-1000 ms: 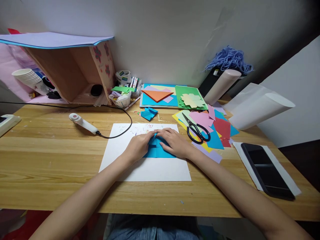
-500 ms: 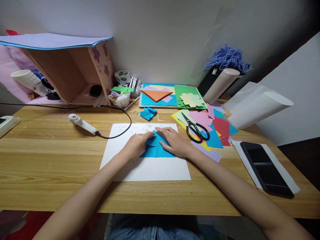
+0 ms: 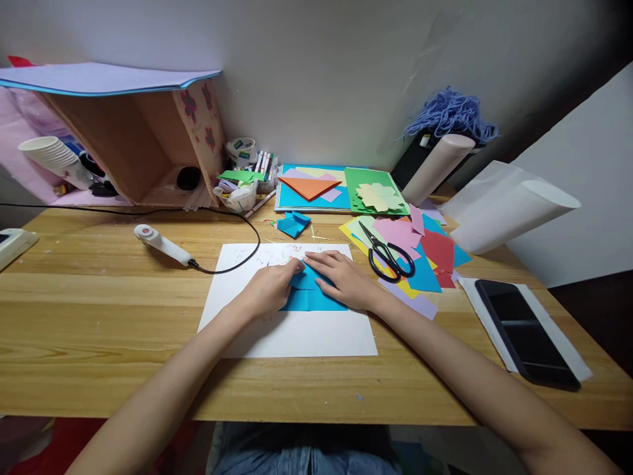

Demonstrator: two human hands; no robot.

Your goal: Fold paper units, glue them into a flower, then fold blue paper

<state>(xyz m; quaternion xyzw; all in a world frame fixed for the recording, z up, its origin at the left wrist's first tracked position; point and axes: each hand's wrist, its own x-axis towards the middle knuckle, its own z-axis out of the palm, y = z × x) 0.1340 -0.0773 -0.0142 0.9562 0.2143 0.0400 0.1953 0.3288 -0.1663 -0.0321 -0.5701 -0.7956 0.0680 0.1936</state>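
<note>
A creased piece of blue paper lies partly folded on a white sheet in the middle of the table. My left hand is closed at the blue paper's left side, thumb and curled fingers gripping its edge near the top. Across the right part, my right hand rests flat with its fingers stretched out, pressing the paper down. Both hands cover the blue paper's upper corners. Just behind the white sheet sits a small folded blue paper piece.
Black-handled scissors lie on coloured paper scraps right of the white sheet. A phone is at the far right. A corded white tool lies left. An orange folded paper, a marker box and a cardboard box stand behind.
My left hand has shifted very slightly at the paper's edge, and a little more of the blue paper's middle shows. My right hand stays almost where it was.
</note>
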